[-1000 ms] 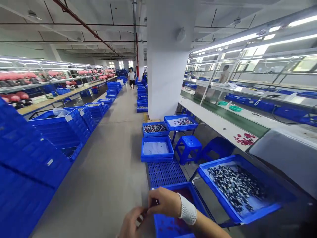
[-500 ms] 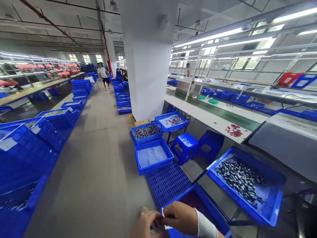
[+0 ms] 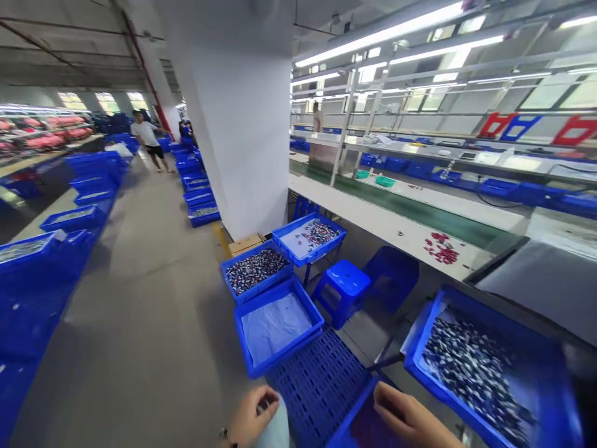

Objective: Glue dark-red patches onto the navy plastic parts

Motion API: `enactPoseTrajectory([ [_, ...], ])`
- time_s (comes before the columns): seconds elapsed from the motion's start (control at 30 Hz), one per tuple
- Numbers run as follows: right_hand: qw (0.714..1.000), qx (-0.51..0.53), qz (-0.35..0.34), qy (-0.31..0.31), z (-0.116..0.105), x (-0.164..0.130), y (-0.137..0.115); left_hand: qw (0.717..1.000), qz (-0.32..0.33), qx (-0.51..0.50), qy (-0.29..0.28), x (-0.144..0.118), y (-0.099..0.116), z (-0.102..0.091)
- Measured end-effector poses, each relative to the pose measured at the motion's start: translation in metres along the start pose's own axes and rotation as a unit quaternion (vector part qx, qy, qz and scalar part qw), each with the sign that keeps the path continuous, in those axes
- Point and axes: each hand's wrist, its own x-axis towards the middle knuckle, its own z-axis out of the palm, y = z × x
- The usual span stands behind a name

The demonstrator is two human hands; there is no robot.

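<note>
While the left hand (image 3: pixel 249 420) pinches a pale sheet (image 3: pixel 275 429), the right hand (image 3: pixel 405 417) rests curled, empty, on a bin (image 3: pixel 354 426) just right of it.

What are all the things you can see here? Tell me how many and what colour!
Tray of small dark and white parts: one, blue, lower right.
Tray with white lining: one, blue, on the floor, centre.
Tray of mixed dark parts: one, blue, behind the lined one.
Raised tray: one, blue, by the pillar.
Stool: one, blue, next to the bench.
Red pieces: a small pile, on the white bench.
Pillar: one, white, centre.
Walking person: one, white top, far down the aisle.
Left hand: closed on something pale, bottom edge.
Right hand: over a blue tray, bottom edge.
</note>
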Motion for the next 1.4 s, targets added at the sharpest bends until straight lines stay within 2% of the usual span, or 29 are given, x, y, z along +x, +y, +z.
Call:
enactPoseTrajectory([
  [0.13, 0.998, 0.017, 0.051, 0.012, -0.033, 0.018, -0.002, 0.996, 0.049, 0.028, -0.067, 0.086, 0.045, -0.018],
  [0.23, 0.994, 0.034, 0.09, 0.052, -0.054, 0.045, 0.002, 0.986, 0.089, 0.047, -0.13, 0.156, 0.082, -0.022],
  [0.33, 0.987, 0.039, 0.128, 0.086, -0.081, 0.072, 0.005, 0.976, 0.126, 0.062, -0.167, 0.22, 0.118, -0.022],
  [0.43, 0.979, 0.035, 0.162, 0.116, -0.116, 0.087, 0.004, 0.97, 0.15, 0.068, -0.18, 0.273, 0.151, -0.022],
  [0.57, 0.966, 0.048, 0.2, 0.157, -0.158, 0.087, 0.008, 0.959, 0.157, 0.081, -0.22, 0.326, 0.189, -0.015],
  [0.7, 0.95, 0.093, 0.231, 0.188, -0.18, 0.082, 0.027, 0.941, 0.165, 0.119, -0.27, 0.369, 0.229, 0.008],
  [0.83, 0.94, 0.131, 0.235, 0.207, -0.213, 0.081, 0.062, 0.926, 0.191, 0.152, -0.288, 0.411, 0.277, 0.043],
  [1.0, 0.939, 0.123, 0.224, 0.232, -0.287, 0.085, 0.114, 0.926, 0.206, 0.181, -0.261, 0.463, 0.338, 0.089],
  [1.13, 0.94, 0.117, 0.224, 0.227, -0.341, 0.087, 0.146, 0.921, 0.212, 0.214, -0.247, 0.501, 0.383, 0.124],
  [1.3, 0.943, 0.112, 0.23, 0.213, -0.381, 0.088, 0.181, 0.912, 0.233, 0.244, -0.233, 0.54, 0.439, 0.155],
  [1.4, 0.936, 0.106, 0.231, 0.245, -0.398, 0.084, 0.205, 0.909, 0.255, 0.253, -0.213, 0.568, 0.475, 0.167],
])
